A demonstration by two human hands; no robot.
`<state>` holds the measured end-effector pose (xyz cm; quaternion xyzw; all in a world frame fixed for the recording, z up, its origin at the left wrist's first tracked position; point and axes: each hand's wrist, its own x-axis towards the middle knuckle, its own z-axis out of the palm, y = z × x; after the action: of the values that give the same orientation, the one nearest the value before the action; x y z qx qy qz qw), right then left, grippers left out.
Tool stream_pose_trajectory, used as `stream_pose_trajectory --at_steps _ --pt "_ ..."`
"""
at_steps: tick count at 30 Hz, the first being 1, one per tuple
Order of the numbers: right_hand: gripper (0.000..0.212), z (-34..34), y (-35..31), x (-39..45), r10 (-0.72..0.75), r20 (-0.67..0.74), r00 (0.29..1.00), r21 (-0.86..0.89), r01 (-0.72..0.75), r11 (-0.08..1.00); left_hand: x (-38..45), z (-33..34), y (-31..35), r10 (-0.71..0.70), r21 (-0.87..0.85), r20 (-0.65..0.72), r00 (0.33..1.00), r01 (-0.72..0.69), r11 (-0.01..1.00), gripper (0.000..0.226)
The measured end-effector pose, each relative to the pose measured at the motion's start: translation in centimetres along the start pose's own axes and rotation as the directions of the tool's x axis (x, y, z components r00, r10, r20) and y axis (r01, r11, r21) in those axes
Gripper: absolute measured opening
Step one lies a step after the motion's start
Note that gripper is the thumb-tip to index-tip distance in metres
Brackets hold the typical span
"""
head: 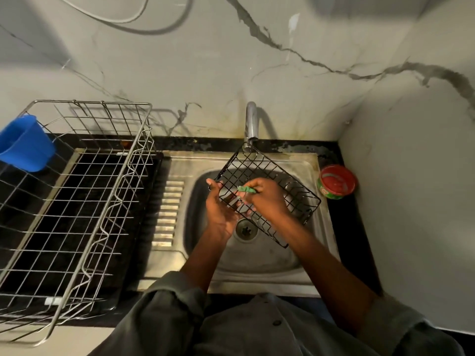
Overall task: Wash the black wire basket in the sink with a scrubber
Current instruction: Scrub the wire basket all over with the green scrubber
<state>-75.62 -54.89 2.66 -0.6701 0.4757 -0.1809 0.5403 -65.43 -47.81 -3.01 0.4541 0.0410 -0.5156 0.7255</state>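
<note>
One big silver wire rack (77, 201) at 9 o'clock, sitting on the black bench (359, 240), a black tray under it. One steel sink (257, 265) at centre, drain (246, 228) in its bowl, ribbed drainer strip at its left. One tap (251, 122) at 12 o'clock, spout over the sink's far edge.

One black wire basket (290, 191) held tilted over the sink bowl, its far corner right at the tap spout, its near corner low at 5 o'clock of the drain.

Two hands. Left hand (218, 209) at the basket's left edge, palm under it, fingers (214, 185) curled up onto the wire rim, gripping the basket. Right hand (270, 196) inside the basket, fingers closed tight, pinching one small green scrubber (247, 189) against the basket wires. Grey sleeves rolled at both elbows.

One blue plastic cup (24, 145) hung on the rack's far left rim, 10 o'clock. One red and green round tub (337, 181) on the bench at 3 o'clock, just beside the sink's right edge, open top up.
</note>
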Motion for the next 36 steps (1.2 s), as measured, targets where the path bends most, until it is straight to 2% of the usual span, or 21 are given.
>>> stream_pose_trajectory --at_steps 3,6,10,14,17,19,21,24,27,29,31,34,36 --pt "0.020 0.8 0.1 1.2 0.026 -0.036 0.999 -0.031 -0.027 0.999 -0.2 0.5 0.1 -0.004 0.018 -0.002 1.000 0.004 1.000 0.068" --pt "0.017 1.7 -0.1 2.0 0.054 -0.025 0.998 -0.019 -0.054 0.998 -0.6 0.8 0.1 -0.015 0.043 0.003 1.000 0.015 0.999 0.069" --pt "0.004 3.3 0.0 1.5 -0.022 0.041 0.999 -0.080 0.025 0.996 -1.0 1.0 0.5 -0.009 0.062 0.020 1.000 0.007 0.998 0.063" --pt "0.022 3.5 -0.3 1.1 -0.008 0.046 0.999 -0.045 0.010 0.999 -1.1 0.7 1.0 -0.014 0.065 0.023 1.000 0.012 0.998 0.062" --pt "0.021 3.3 -0.8 0.8 -0.013 -0.075 0.997 -0.052 0.009 0.999 -1.4 0.5 1.1 -0.002 0.053 0.029 1.000 0.001 0.999 0.055" --pt "0.013 3.0 -0.7 0.8 0.015 -0.170 0.985 -0.018 -0.018 1.000 -2.0 0.6 1.1 0.017 0.073 0.046 0.999 -0.020 0.997 0.050" --pt "0.005 2.6 -0.5 0.9 0.047 -0.114 0.992 0.069 -0.040 0.997 -2.3 0.4 1.1 0.022 0.081 0.082 0.996 -0.029 0.996 0.047" --pt "0.017 2.7 -0.5 0.2 0.080 0.104 0.991 0.194 -0.099 0.976 -2.5 -0.1 1.1 0.022 0.115 0.089 0.996 -0.032 0.993 0.052" --pt "0.018 2.8 -0.5 -0.5 0.066 0.136 0.989 0.172 -0.089 0.981 -2.6 -0.6 1.2 0.019 0.147 0.076 0.997 -0.030 0.989 0.063" --pt "0.009 2.7 -0.2 -0.4 0.061 0.109 0.992 0.143 -0.076 0.987 -3.1 -0.6 1.2 0.030 0.152 0.088 0.996 -0.043 0.987 0.059" --pt "0.010 2.7 0.1 -0.3 0.079 0.070 0.994 0.134 -0.088 0.987 -3.5 -0.5 1.4 0.044 0.159 0.091 0.995 -0.058 0.986 0.057" --pt "0.005 3.1 0.2 -0.4 0.077 -0.022 0.997 0.127 -0.074 0.989 -3.9 -0.3 1.3 0.031 0.140 0.076 0.997 -0.042 0.989 0.069" --pt "0.016 3.5 -0.1 -0.3 0.030 -0.096 0.995 0.100 -0.021 0.995 -4.0 -0.3 1.1 0.019 0.097 0.082 0.996 -0.027 0.995 0.081"
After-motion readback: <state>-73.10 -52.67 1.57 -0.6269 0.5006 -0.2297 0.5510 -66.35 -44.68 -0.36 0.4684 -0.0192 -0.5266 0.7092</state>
